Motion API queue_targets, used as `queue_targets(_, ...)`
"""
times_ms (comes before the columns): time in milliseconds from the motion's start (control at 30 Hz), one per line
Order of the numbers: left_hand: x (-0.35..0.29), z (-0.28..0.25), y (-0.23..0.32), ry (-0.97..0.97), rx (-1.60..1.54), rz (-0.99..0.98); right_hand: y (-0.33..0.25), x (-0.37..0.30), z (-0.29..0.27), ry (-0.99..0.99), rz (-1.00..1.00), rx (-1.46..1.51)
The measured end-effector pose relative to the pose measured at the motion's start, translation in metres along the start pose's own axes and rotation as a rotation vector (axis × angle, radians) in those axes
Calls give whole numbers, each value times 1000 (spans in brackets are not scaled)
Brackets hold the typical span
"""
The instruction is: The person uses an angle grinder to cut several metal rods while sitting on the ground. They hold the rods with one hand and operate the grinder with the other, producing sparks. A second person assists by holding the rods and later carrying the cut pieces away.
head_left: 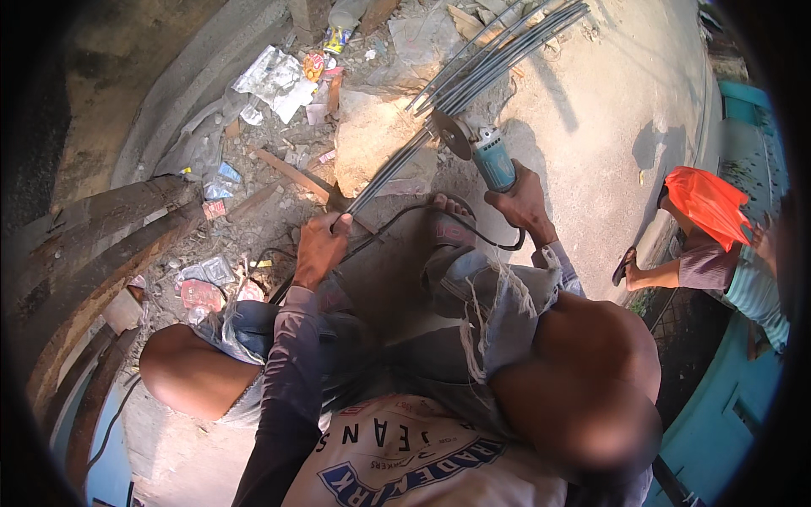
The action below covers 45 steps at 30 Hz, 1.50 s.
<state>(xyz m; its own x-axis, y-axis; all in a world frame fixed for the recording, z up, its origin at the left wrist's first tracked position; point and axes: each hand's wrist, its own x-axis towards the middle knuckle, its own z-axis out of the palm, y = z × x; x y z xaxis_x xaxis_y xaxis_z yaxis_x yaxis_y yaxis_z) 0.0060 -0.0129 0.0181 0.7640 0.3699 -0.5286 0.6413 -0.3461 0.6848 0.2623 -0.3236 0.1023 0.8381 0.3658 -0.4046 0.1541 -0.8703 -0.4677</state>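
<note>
My right hand (525, 203) is closed round the body of a teal angle grinder (492, 162). Its dark cutting disc (451, 135) stands on edge at the bundle of grey metal rods (498, 63); whether it touches them I cannot tell. My left hand (321, 247) is closed round the near end of several rods (390, 171), which run up and away to the right. A black power cord (481, 237) loops below the grinder, past my sandalled foot (452, 221).
Rubble and litter, with a crumpled silver wrapper (274, 83), lie at the left. Wooden beams (101, 279) stand along the left side. A pale stone slab (372, 135) lies under the rods. At the right another person holds a red-orange plastic bag (705, 203) beside a teal wall (718, 422).
</note>
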Motion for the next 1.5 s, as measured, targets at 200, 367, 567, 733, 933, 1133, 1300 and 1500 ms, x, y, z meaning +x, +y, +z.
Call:
queue_targets(200, -3, 2, 6, -7, -29, -9, -2, 3, -1, -5, -8, -82)
queue_targets(367, -3, 4, 5, -4, -38, -11, 3, 7, 0, -19, -6, -81)
queue_targets(567, -2, 3, 3, -2, -43, -8, 4, 17, 3, -22, -56, -100)
queue_targets(733, -5, 3, 7, 33, -23, 19, 0, 23, 5, 2, -84, -147)
queue_targets(933, -4, 8, 1, 45, -16, 24, -4, 24, 5, 29, -117, -137)
queue_targets(1133, -2, 9, -3, 35, 0, 11, -10, 22, 4, 14, -94, -96)
queue_targets(1300, -1, 14, -6, 86, -1, 55, 6, 25, 7, 4, -114, -134)
queue_targets(1500, 1, 15, -10, 86, 8, 63, 8, 19, 8, 0, -65, -120)
